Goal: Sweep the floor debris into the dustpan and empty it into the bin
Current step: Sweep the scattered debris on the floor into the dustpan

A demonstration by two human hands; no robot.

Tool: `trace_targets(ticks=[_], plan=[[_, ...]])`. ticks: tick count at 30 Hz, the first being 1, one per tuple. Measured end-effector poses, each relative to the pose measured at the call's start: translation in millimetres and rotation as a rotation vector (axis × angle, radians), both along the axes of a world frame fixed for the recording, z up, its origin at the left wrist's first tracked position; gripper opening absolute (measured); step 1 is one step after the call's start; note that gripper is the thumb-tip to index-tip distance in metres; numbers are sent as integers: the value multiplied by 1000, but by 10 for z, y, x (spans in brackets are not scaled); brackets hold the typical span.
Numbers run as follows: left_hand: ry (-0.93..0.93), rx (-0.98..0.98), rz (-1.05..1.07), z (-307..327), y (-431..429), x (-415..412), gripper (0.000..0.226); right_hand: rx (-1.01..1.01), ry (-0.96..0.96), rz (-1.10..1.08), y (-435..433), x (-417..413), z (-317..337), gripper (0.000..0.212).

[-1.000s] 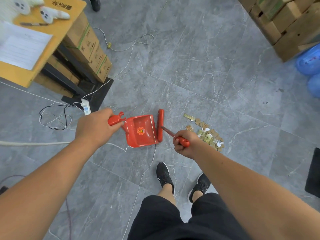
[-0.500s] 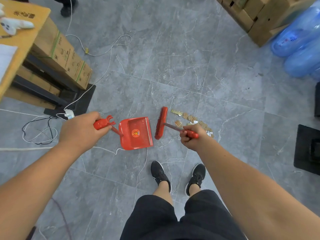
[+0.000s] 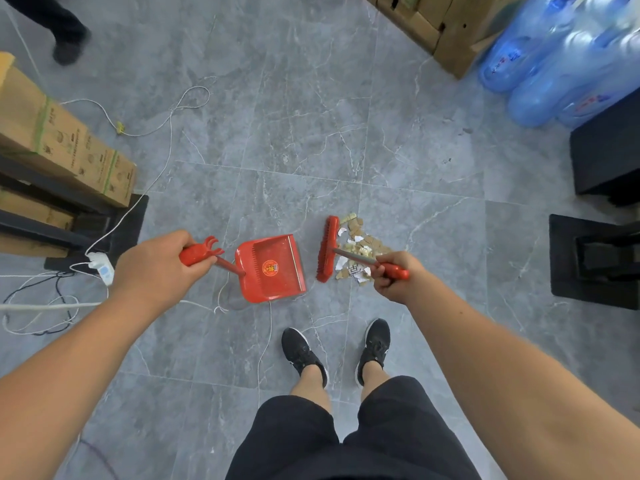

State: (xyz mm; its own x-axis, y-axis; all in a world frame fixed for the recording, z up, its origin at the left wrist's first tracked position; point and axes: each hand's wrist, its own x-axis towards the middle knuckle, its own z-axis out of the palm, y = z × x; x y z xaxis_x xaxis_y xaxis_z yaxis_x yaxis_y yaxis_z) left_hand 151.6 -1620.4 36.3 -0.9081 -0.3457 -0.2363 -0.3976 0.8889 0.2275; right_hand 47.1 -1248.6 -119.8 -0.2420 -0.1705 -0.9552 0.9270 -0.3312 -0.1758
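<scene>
The person is standing on a grey tiled floor (image 3: 311,133), holding a tool in each hand. The left hand (image 3: 152,268) is gripping the red handle of the dustpan (image 3: 273,268). Its fingers (image 3: 185,239) are curling tightly round the grip, and the pan is lying just ahead and to the right of them with its open mouth facing the brush. The right hand (image 3: 398,278) is holding the brush (image 3: 327,249), its fingers (image 3: 381,271) wrapping round the red grip at the end of the thin shaft. The red brush head is sitting forward and to the left of those fingers, between the dustpan and the debris (image 3: 360,244). The pile of torn brown and white scraps is lying just past the right fingers, beside the brush head on the side away from the pan. Whether the bristles are touching it cannot be told. A white cord (image 3: 266,334) is trailing under the dustpan. Cardboard boxes (image 3: 69,147) are sitting well to the left of the left fingers, and blue water bottles (image 3: 554,64) are lying far beyond the right ones.
</scene>
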Motion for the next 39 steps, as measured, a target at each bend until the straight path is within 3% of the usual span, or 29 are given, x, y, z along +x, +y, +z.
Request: trace_targets(ticks=[14, 23, 32, 39], plan=[[-9, 5, -61, -114, 570, -314, 31, 38, -25, -55, 727, 122, 148, 21], [-20, 13, -45, -261, 847, -423, 33, 71, 38, 3, 637, -203, 525, 20], [-43, 10, -40, -322, 1009, -607, 33, 226, 189, 217, 417, -511, 984, 15], [-4, 17, -30, -305, 1025, -750, 32, 431, 268, 538, 439, -673, 1153, 16]])
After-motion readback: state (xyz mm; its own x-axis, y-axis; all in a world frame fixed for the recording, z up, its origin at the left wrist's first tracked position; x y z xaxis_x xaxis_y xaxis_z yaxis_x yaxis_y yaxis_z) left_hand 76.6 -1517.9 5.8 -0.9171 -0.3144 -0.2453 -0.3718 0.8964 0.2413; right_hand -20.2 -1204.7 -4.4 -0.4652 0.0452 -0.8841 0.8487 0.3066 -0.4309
